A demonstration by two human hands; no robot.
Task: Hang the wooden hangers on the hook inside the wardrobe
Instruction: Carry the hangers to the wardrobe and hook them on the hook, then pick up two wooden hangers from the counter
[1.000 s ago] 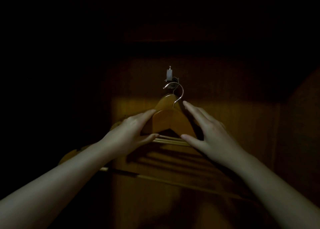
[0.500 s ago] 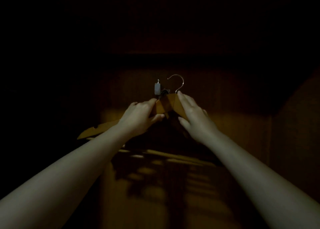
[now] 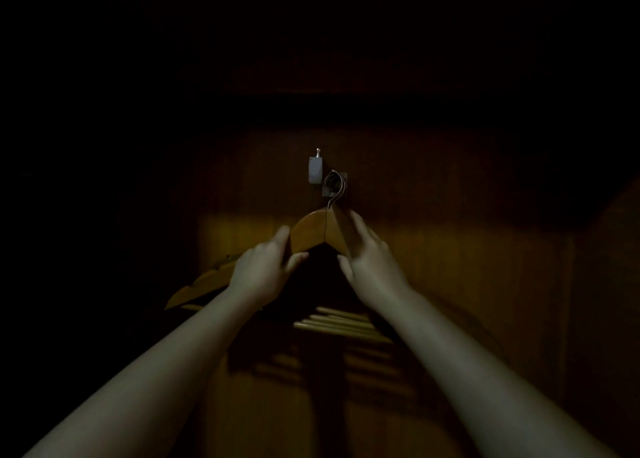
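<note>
Bundle of honey-brown wooden hangers [image 3: 311,232] gripped at its peak by left hand [image 3: 263,270] and right hand [image 3: 370,263], hands apart, silver wire necks [image 3: 333,199] at small dark metal hook [image 3: 334,180] on far wardrobe panel [image 3: 450,250]; seating unclear in gloom, possible slip on release.

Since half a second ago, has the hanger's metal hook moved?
Yes. The hanger hook dropped lower and left, nearer the white fitting.
</note>
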